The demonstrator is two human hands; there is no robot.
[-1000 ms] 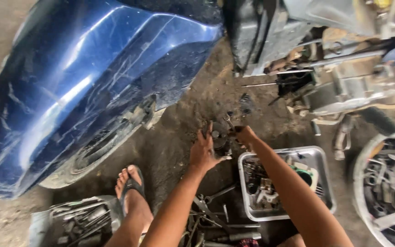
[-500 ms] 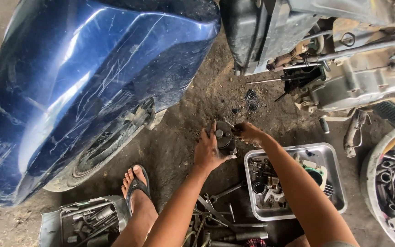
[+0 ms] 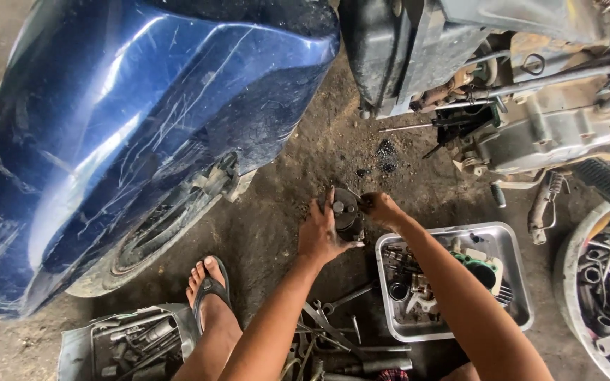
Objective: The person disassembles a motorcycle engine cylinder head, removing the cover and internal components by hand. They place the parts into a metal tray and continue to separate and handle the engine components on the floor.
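Head view, looking down: dark, greasy cylindrical metal part (image 3: pixel 347 212) standing on the oily dirt floor (image 3: pixel 284 233), between both hands, just above the steel tray. Compared with half a second ago, same part in the same spot, hands barely shifted, whole scene slightly lower in frame. Left hand (image 3: pixel 325 236) wrapped around the part's left side, fingers curled against its wall, thumb toward the base. Right hand (image 3: pixel 381 209) at the part's upper right edge, fingertips pressed together in a pinch on something small at the rim; exactly what, cannot tell. Rounded, dull-black, grimy surface on the part, paler disc on top. Rectangular steel tray (image 3: pixel 510 243) just right of the wrists, shiny rim, holding small bolts, rings and a green gasket (image 3: pixel 478 268). Loose wrenches (image 3: pixel 333 331) scattered below the left forearm. Sandalled foot (image 3: pixel 210 293) further left, beside a grey tool tray (image 3: pixel 128 342). Scratched glossy blue scooter body panel (image 3: pixel 142 120) over a black tyre (image 3: pixel 142 240) upper left; exposed grey engine (image 3: pixel 552 127) upper right; round basin of metal scrap (image 3: pixel 601 289) at the right edge.
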